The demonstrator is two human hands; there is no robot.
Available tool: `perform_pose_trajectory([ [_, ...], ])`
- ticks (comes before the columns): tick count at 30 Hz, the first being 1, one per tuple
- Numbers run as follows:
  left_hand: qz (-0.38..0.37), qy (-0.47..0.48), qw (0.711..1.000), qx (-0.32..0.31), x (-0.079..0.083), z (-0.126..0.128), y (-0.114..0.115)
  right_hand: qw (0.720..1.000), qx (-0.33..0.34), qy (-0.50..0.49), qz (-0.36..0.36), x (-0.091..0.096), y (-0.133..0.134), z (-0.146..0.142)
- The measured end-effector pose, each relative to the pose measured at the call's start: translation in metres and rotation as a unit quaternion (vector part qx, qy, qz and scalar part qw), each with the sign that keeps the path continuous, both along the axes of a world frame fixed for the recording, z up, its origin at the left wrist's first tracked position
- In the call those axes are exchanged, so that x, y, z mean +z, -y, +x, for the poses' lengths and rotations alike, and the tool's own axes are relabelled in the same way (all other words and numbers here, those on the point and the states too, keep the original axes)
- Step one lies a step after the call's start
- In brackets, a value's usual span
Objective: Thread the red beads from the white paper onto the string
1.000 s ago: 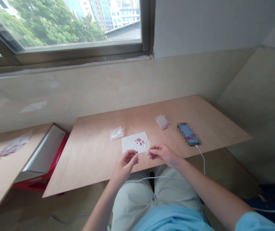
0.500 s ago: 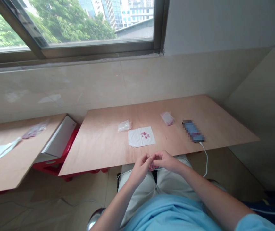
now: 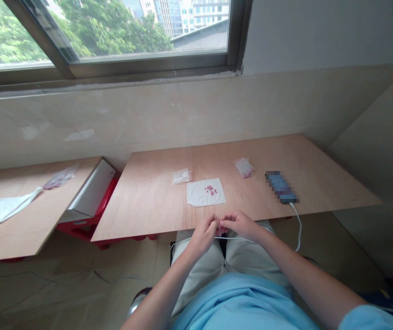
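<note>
1. Small, thin, pinkish plastic-looking packet (image 3: pixel 218 226): up between the two hands, at the near table edge, over the lap. Its contents are too small to make out.
2. Left hand (image 3: pixel 204 233): thumb and fingers drawn narrow, pinching the packet from its left side. Right hand (image 3: pixel 238 222): fingertips gathered on the opposite side, also pinching. Grip from both sides likely steadies so light and limp a thing; the low position probably suits close looking and lets the forearms hang easy.
3. Flat white rectangular sheet (image 3: pixel 197 194), cloth or paper, just beyond the hands. Small pinkish-red pieces (image 3: pixel 211 189) lie scattered on its right part. Pale ground presumably makes them easy to spot, and within short reach.
4. Clear plastic packet (image 3: pixel 182 176) near the sheet's far left corner; clear-and-pink plastic packet stack (image 3: pixel 244 167) farther off, to the right. Set apart, perhaps so the two do not mix.
5. Dark phone-like slab (image 3: pixel 281 187), blurred out, at the right, well apart from the sheet; white cable (image 3: pixel 298 224) drops from it over the near edge, out of the hands' way.
6. All rest on a flat light-brown wooden tabletop (image 3: pixel 148 197).
</note>
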State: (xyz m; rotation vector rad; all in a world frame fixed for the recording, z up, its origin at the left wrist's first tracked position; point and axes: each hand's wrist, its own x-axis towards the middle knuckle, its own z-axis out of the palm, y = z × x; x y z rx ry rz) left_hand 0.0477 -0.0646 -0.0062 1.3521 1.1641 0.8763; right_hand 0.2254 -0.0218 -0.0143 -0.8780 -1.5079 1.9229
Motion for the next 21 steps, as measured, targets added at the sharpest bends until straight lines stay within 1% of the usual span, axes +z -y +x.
perform_pose_trajectory([
  [4, -0.019, 0.022, 1.000, 0.002, 0.000, 0.001, 0.000, 1.000, 0.000, 0.002, 0.019, 0.001, 0.000, 0.001],
  [8, -0.021, 0.028, 0.999, -0.007, 0.003, 0.002, 0.000, 1.000, 0.001, -0.001, 0.027, 0.002, 0.000, 0.002],
  [14, -0.037, 0.061, 0.997, -0.025, 0.009, 0.001, -0.001, 0.999, -0.012, -0.031, -0.008, -0.003, -0.003, 0.002],
  [17, -0.041, 0.070, 0.996, -0.037, 0.011, 0.000, -0.001, 0.998, -0.014, -0.055, -0.040, -0.005, -0.003, 0.001],
  [19, -0.038, 0.067, 0.996, -0.044, 0.012, 0.000, -0.001, 0.996, -0.015, -0.070, -0.061, -0.005, -0.001, 0.000],
  [21, -0.027, 0.048, 0.998, -0.043, 0.013, -0.001, -0.001, 0.996, -0.011, -0.068, -0.058, -0.004, 0.000, -0.001],
])
